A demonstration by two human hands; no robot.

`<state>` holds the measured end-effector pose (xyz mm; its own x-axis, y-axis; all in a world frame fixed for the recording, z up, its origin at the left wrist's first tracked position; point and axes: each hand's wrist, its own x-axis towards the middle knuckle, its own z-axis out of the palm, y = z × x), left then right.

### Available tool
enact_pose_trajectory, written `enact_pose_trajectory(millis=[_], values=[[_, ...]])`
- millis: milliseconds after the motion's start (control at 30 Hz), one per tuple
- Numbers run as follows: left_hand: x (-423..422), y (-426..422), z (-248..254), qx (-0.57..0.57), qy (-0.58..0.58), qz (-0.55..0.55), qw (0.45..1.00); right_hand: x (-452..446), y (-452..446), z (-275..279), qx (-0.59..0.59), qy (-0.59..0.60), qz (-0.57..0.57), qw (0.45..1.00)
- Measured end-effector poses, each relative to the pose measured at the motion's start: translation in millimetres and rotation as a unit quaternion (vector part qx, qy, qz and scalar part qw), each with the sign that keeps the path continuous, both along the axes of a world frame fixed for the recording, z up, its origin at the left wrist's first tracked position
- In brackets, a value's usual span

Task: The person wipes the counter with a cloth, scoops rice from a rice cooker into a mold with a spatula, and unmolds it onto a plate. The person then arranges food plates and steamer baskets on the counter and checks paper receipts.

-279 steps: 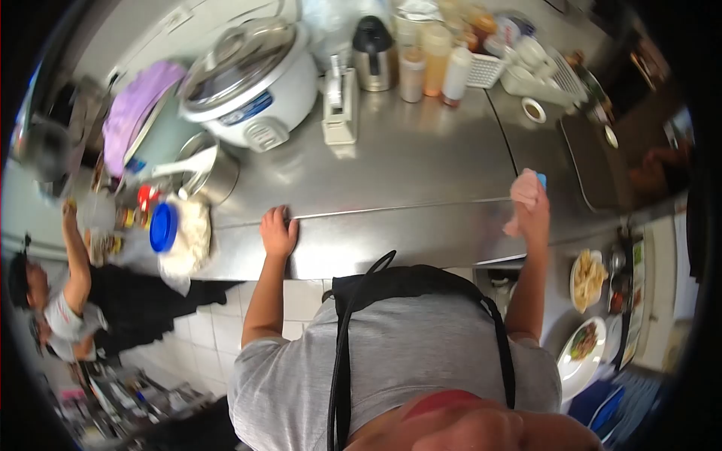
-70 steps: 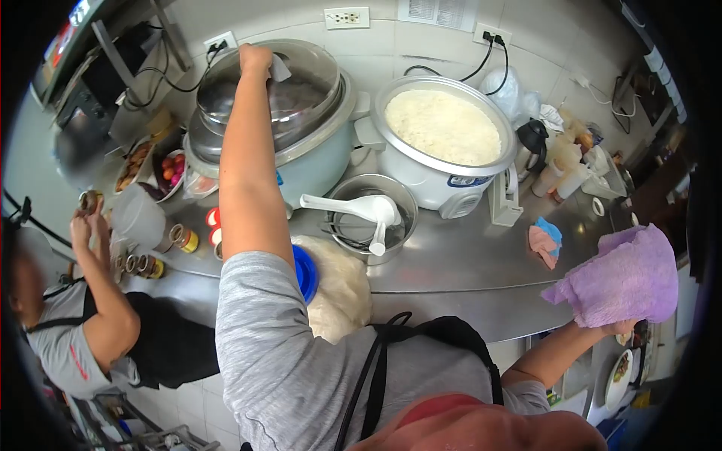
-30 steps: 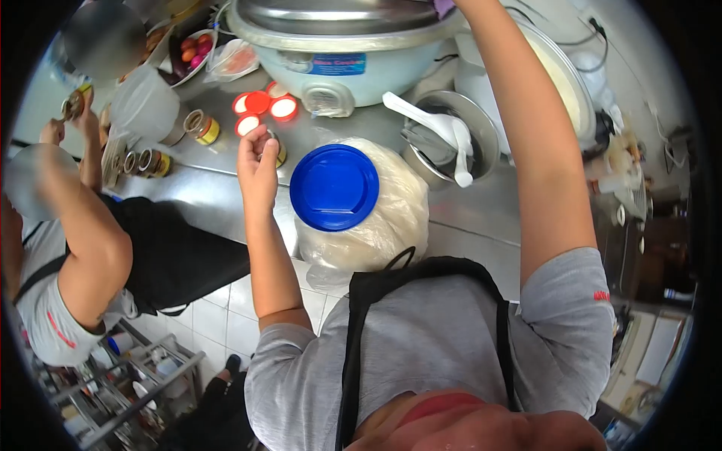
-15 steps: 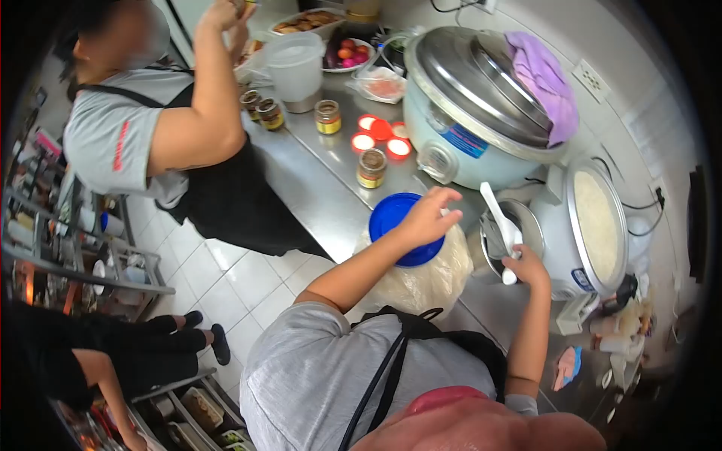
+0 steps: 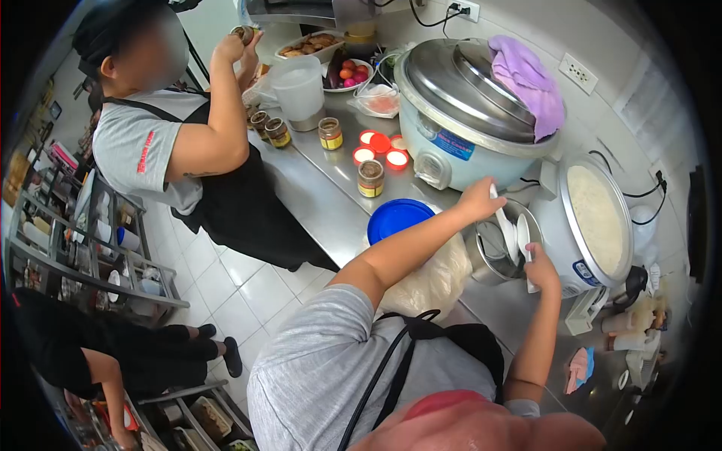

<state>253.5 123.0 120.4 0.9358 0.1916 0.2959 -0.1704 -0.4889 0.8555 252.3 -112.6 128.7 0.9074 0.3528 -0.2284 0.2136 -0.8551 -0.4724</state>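
Gripping white spoons (image 5: 508, 230) in left hand (image 5: 479, 201) and right hand (image 5: 543, 269), seemingly not yet clear of the steel pot (image 5: 487, 272) beneath.

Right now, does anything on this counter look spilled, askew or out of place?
I see no spill. The white cooker stands lidless, its pale contents exposed, which looks odd beside the covered bluish cooker. A purple towel lies bunched on that one's lid, and red caps lie loose near an open jar.
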Motion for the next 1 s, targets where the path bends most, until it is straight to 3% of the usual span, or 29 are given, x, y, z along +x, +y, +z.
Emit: enact_pose_trajectory(millis=[67, 100, 200, 267, 300, 400, 433, 467, 533, 567, 667, 767, 867, 1000], values=[[0, -19, 8, -0.05, -0.039, -0.062, 0.996, -3, -12, 8, 0.034, 0.029, -0.027, 0.999], [-7, -32, 13, -0.017, -0.083, -0.051, 0.995, -4, -16, 12, 0.052, 0.041, -0.042, 0.997], [-37, -70, 30, 0.003, -0.128, -0.139, 0.982, -7, -30, -6, 0.108, -0.163, 0.068, 0.978], [-53, -90, 26, 0.026, -0.161, -0.246, 0.956, -21, -33, 12, 0.141, -0.125, 0.074, 0.979], [-64, -96, 30, 0.002, -0.086, -0.328, 0.941, -27, -35, 20, 0.158, -0.106, 0.077, 0.979], [-68, -98, 32, -0.11, 0.032, -0.434, 0.893, -13, -56, 7, 0.068, -0.012, 0.195, 0.978], [-57, -96, 28, -0.168, 0.058, -0.409, 0.895, -10, -59, 3, -0.002, 0.017, 0.174, 0.985], [-38, -90, 17, -0.1, -0.045, -0.34, 0.934, -13, -60, 6, 0.022, 0.002, 0.172, 0.985], [-12, -73, 13, -0.032, -0.023, -0.181, 0.983, -25, -57, 17, 0.067, -0.024, 0.171, 0.983], [-5, -65, 19, 0.073, 0.031, -0.128, 0.989, -23, -58, 16, 0.061, -0.023, 0.172, 0.983], [25, -53, -14, 0.321, 0.055, -0.121, 0.938, -13, -59, 9, 0.056, -0.028, 0.175, 0.983], [30, -58, -31, 0.413, 0.149, -0.086, 0.894, -6, -62, 4, 0.068, -0.029, 0.188, 0.979], [38, -63, -24, 0.479, 0.291, -0.182, 0.808, -5, -58, 15, 0.068, -0.002, 0.177, 0.982], [47, -67, -20, 0.5, 0.291, -0.184, 0.795, -9, -49, 26, 0.075, 0.047, 0.14, 0.986]])
